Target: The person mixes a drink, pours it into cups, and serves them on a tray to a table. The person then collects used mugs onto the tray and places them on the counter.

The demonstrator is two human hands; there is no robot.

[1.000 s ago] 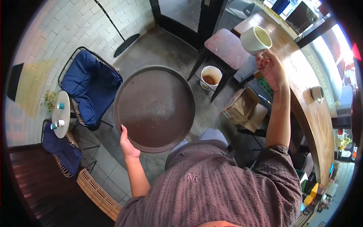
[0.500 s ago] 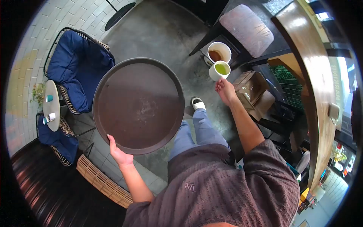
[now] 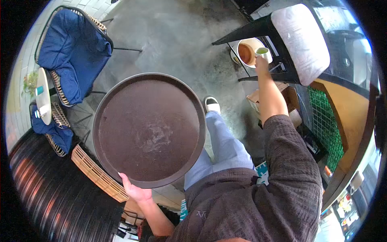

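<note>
My left hand point(image 3: 139, 192) grips the near edge of a large round brown serving tray point(image 3: 149, 129), thumb at the rim and the other fingers hidden underneath. Nothing stands on the tray; its surface has pale scuffs in the middle. My right hand point(image 3: 262, 63) is stretched far forward and closed on a white cup point(image 3: 267, 57) with green liquid in it. The cup is over the right side of a white bucket point(image 3: 251, 42), which holds brown liquid. Whether any of the green liquid is running out, I cannot make out.
A black stool with a pale cushion point(image 3: 301, 44) stands over the bucket's right side. Below it sits a cardboard box point(image 3: 254, 101). To the left are a blue-cushioned chair point(image 3: 72, 52), a small round table point(image 3: 43, 97) and a slatted wooden bench point(image 3: 98, 173).
My right hand has carried the cup forward and right, from in front of the bucket to over it. The tray, still in my left hand, sits slightly lower in view. I have moved forward.
</note>
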